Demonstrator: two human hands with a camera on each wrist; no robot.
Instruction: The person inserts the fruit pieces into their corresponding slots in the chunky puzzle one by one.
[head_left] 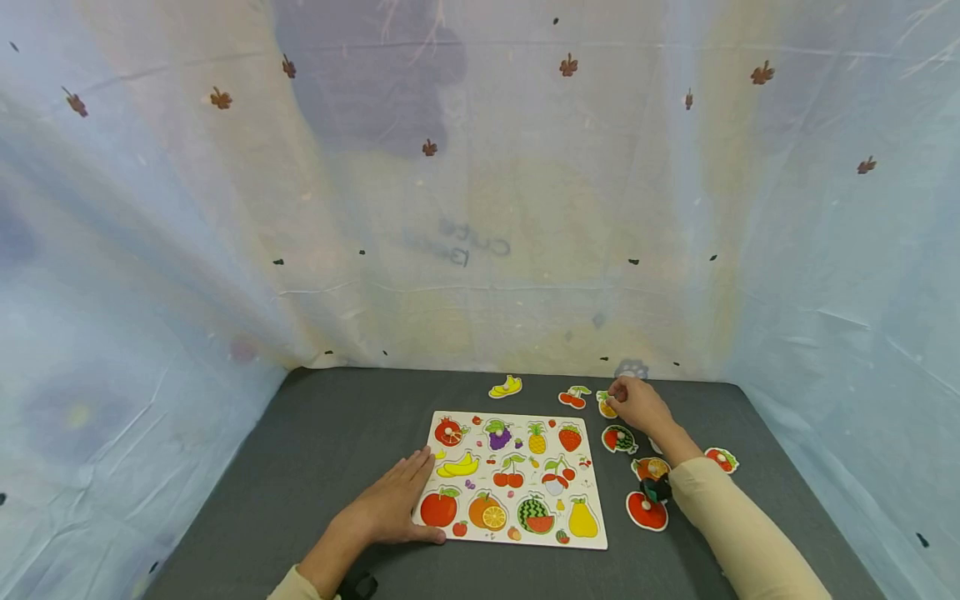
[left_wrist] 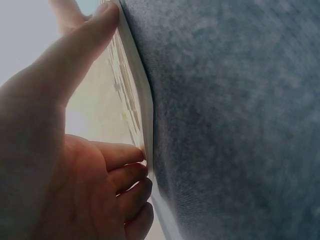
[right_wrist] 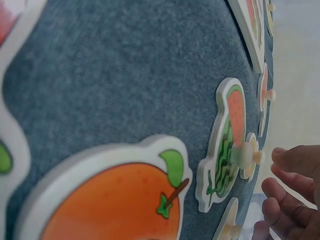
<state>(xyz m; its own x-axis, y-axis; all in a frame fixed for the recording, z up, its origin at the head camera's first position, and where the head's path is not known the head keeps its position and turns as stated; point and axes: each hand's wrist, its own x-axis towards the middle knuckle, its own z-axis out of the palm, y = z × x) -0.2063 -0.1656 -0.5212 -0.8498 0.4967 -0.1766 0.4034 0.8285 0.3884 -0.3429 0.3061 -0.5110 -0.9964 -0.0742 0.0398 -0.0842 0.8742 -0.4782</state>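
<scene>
My left hand (head_left: 393,500) rests at the near left corner of a white fruit puzzle board (head_left: 517,542), thumb along the near edge. In the left wrist view its fingers (left_wrist: 127,177) touch the board's side (left_wrist: 145,107). Beyond the board's right side, my right hand (head_left: 643,406) is over the pineapple piece (head_left: 605,407), partly covering it. From the right wrist, the bent fingers (right_wrist: 297,162) appear just short of that piece's knob (right_wrist: 259,157), with nothing between them. Nearer that wrist lie the watermelon piece (right_wrist: 230,142) and orange piece (right_wrist: 115,195).
Behind the board lie a banana piece (head_left: 506,386) and a cherry piece (head_left: 574,397). A red piece (head_left: 647,512) sits right of the board, another red fruit piece (head_left: 722,460) beyond the right forearm. A patterned curtain (head_left: 480,208) encloses the dark table (head_left: 330,433).
</scene>
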